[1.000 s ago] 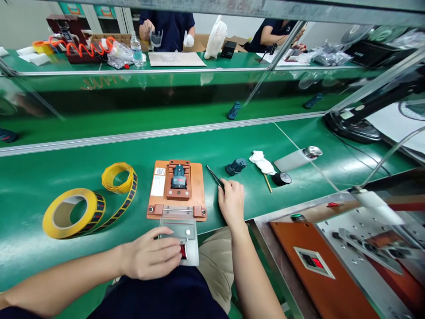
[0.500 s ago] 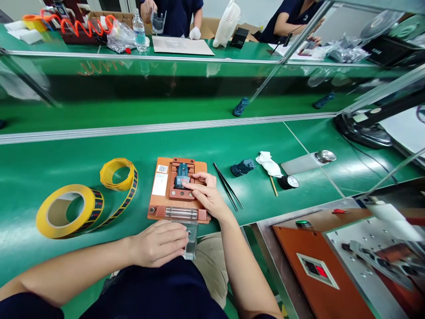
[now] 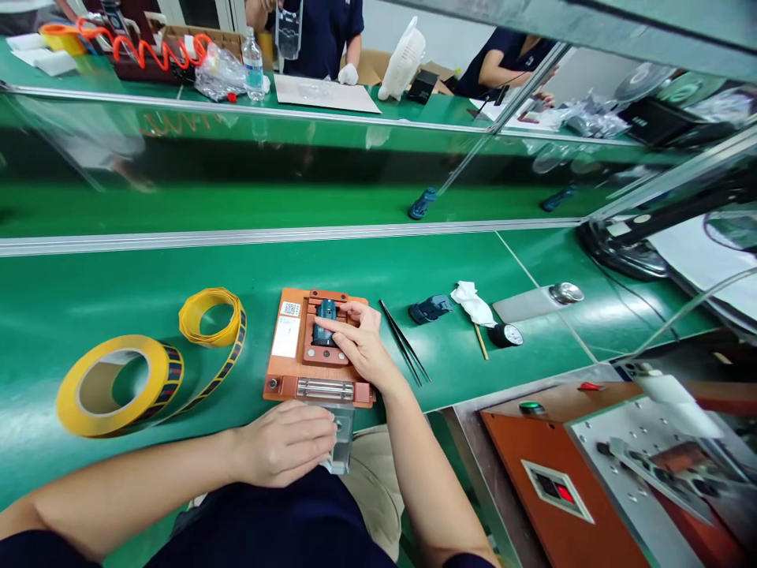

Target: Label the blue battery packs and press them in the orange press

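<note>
A dark blue part [image 3: 325, 322] lies in the recess of an orange-brown fixture [image 3: 282, 364]. My right hand [image 3: 362, 341] rests over the fixture's right side, fingers apart, its index finger touching the blue part. By the front edge of the fixture, my left hand [image 3: 289, 443] is closed on a clear plastic cover [image 3: 341, 442] attached below a metal hinge rod. Black tweezers [image 3: 405, 343] lie just right of the fixture. A second blue part [image 3: 430, 308] sits farther right.
Two yellow label rolls [image 3: 112, 386] stand at the left. To the right are a white cloth [image 3: 473, 304], a round gauge [image 3: 505, 335], a bottle [image 3: 532, 303] and an orange machine [image 3: 532, 442]. Two people work beyond the clear partition.
The view has shifted slightly, so the bench items sit a little lower. My right index finger has moved up along the blue part. My left hand stays on the clear cover.
</note>
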`<state>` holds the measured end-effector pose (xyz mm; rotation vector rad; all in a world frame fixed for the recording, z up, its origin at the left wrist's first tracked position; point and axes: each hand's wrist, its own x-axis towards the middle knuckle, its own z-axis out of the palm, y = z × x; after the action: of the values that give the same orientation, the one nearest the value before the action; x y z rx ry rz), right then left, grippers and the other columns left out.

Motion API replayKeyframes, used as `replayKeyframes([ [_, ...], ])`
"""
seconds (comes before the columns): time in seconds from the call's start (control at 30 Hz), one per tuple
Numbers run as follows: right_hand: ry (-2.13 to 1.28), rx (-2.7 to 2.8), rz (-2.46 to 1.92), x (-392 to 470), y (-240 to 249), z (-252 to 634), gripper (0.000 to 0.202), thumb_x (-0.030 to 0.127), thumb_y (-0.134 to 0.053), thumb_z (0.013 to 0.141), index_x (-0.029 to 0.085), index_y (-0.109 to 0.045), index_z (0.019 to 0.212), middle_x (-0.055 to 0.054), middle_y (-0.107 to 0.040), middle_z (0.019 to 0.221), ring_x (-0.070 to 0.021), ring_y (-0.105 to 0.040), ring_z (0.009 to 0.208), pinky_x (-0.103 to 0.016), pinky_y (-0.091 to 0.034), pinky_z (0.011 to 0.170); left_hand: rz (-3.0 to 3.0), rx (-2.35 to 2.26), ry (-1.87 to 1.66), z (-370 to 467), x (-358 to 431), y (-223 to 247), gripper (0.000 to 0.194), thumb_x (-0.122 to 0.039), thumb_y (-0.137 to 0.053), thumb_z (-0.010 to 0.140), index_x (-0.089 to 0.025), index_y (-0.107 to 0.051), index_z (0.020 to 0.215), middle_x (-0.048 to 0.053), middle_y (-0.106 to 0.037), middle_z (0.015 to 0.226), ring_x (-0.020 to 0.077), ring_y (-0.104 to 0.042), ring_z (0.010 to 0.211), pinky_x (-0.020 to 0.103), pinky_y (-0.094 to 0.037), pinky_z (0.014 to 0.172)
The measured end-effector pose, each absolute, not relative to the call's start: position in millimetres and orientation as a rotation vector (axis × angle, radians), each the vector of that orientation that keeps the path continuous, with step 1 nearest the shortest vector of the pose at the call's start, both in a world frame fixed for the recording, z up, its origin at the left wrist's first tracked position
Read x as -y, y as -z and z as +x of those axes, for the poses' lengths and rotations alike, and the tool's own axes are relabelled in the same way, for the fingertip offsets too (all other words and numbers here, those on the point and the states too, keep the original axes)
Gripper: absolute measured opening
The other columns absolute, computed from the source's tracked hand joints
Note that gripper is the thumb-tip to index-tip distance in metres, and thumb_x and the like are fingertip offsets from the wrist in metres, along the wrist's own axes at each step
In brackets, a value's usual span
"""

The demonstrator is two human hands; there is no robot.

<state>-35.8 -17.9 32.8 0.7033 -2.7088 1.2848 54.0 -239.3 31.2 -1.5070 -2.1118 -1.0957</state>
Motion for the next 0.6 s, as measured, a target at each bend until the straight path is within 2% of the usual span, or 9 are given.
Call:
replayKeyframes([
  [0.1,-1.274,2.698,0.547,22,-39,-39,0.039,0.043,-0.054,0.099,0.025,-0.060,0.133,-0.010,-0.046,0.122,-0.0283,-0.042,0.123,-0.052,-0.037,0.110,-1.504,2.089,1.096,53,239,-29,0.028,-0.010,-0.061,0.090,-0.008,-0.066,0.118,0.015,-0.076,0.106,0.0249,-0.069,0.109,0.036,-0.058,0.091],
  [0.17,-1.187,2.743,0.453,27,-46,-40,0.047,0.052,-0.072,0.086,0.019,-0.062,0.117,-0.011,-0.051,0.113,-0.0302,-0.047,0.114,-0.051,-0.044,0.102,-1.500,2.076,1.100,53,239,-28,0.030,-0.010,-0.060,0.090,-0.010,-0.065,0.120,0.015,-0.075,0.106,0.0249,-0.069,0.108,0.036,-0.058,0.090],
  [0.27,-1.044,2.831,0.403,35,-58,-38,0.048,0.052,-0.086,0.069,0.020,-0.057,0.091,-0.008,-0.057,0.099,-0.0296,-0.053,0.100,-0.046,-0.050,0.088,-1.512,2.055,1.113,56,240,-29,0.034,-0.010,-0.061,0.090,-0.010,-0.063,0.123,0.015,-0.075,0.107,0.0257,-0.069,0.107,0.037,-0.059,0.087],
  [0.37,-1.057,2.778,0.355,40,-73,-31,0.045,0.043,-0.086,0.071,0.020,-0.055,0.095,-0.008,-0.063,0.100,-0.0286,-0.059,0.097,-0.044,-0.050,0.087,-1.450,2.006,1.151,53,243,-38,0.042,-0.009,-0.063,0.089,-0.014,-0.060,0.131,0.014,-0.074,0.109,0.0247,-0.069,0.106,0.038,-0.059,0.089],
  [0.5,-1.129,2.631,0.459,37,-96,-10,0.050,0.036,-0.083,0.076,0.021,-0.054,0.114,-0.010,-0.068,0.113,-0.0285,-0.064,0.105,-0.044,-0.051,0.092,-0.769,2.062,1.295,26,238,-70,0.042,-0.013,-0.066,0.090,-0.027,-0.063,0.130,0.009,-0.067,0.123,0.0242,-0.062,0.117,0.042,-0.052,0.101],
  [0.6,-1.119,2.494,0.568,31,-107,8,0.048,0.035,-0.082,0.078,0.021,-0.057,0.117,-0.011,-0.068,0.116,-0.0292,-0.064,0.109,-0.045,-0.049,0.098,-0.405,2.129,1.835,-6,223,-96,0.045,-0.032,-0.068,0.092,-0.027,-0.059,0.136,0.011,-0.061,0.136,0.0266,-0.058,0.127,0.042,-0.051,0.103],
])
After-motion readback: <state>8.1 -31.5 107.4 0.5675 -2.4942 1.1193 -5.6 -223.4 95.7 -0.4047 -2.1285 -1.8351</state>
